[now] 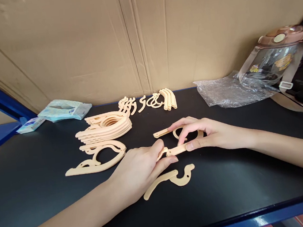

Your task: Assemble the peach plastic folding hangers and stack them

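My left hand (146,160) pinches a small beige plastic piece (162,153), mostly hidden by the fingers. Its end meets a beige folding hanger part (176,150), which my right hand (205,132) grips between thumb and fingers. Under the right fingers are a second straight arm (161,133) and a curved ring-like part; whether these join the held part, I cannot tell. Just in front of the hands lies a loose hook piece (183,177) attached to or touching a curved arm (160,182). Left of my left hand, a folded hanger (97,168) rests beside a stack of similar hangers (106,128).
Loose hooks (128,105) and a bundle of curved arms (169,98) lie along the back of the black table (232,188), against cardboard (90,43). A tissue pack (62,109) is back left. Clear plastic wrap (228,91) and a strapped bottle (269,60) stand right.
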Tool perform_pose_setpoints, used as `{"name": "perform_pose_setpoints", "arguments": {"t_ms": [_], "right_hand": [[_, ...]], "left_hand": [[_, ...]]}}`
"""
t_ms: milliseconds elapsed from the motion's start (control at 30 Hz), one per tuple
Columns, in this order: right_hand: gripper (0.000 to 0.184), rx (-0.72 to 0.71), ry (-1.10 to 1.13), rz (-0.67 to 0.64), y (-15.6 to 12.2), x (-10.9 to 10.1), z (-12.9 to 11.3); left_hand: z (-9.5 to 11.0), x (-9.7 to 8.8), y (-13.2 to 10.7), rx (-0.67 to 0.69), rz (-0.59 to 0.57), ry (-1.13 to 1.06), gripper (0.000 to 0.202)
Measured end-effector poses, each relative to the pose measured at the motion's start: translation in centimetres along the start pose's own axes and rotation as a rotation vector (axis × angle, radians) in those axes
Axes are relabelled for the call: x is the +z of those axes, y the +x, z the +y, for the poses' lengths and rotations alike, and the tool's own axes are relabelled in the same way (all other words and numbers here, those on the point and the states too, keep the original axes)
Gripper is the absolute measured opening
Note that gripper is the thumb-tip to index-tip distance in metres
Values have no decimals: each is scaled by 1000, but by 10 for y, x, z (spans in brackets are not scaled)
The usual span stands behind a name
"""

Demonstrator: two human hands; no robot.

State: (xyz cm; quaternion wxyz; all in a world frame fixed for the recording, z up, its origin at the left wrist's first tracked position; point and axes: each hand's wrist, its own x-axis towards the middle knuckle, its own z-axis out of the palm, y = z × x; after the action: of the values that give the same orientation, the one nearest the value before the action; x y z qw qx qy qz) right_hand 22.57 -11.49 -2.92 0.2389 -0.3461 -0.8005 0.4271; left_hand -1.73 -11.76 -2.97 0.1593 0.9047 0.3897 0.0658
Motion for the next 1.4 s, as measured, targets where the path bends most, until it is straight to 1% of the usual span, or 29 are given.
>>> {"name": "perform_pose_setpoints", "arguments": {"t_ms": [200, 400, 633, 867, 967, 1100, 1233, 1400], "right_hand": [[14, 1, 7, 2, 1, 0, 0], [14, -15, -6, -11, 0, 0, 2], [14, 0, -25, -2, -1, 0, 1], [15, -5, -32, -17, 1, 3, -2], [15, 8, -19, -30, 1, 3, -4], [14, -9, -10, -41, 1, 3, -3], [12, -11, 15, -41, 1, 4, -1], [13, 50, 118, -44, 0, 6, -5]], "left_hand": [[1, -1, -1, -5, 16, -30, 36], [0, 2, 0, 25, -1, 31, 36], [0, 4, -3, 152, 46, 217, 37], [3, 2, -4, 241, 25, 464, 31], [2, 3, -5, 262, 42, 460, 29], [1, 3, -7, 278, 90, 398, 19], [2, 3, -6, 308, 112, 456, 27], [2, 3, -9, 378, 114, 612, 36]]}}
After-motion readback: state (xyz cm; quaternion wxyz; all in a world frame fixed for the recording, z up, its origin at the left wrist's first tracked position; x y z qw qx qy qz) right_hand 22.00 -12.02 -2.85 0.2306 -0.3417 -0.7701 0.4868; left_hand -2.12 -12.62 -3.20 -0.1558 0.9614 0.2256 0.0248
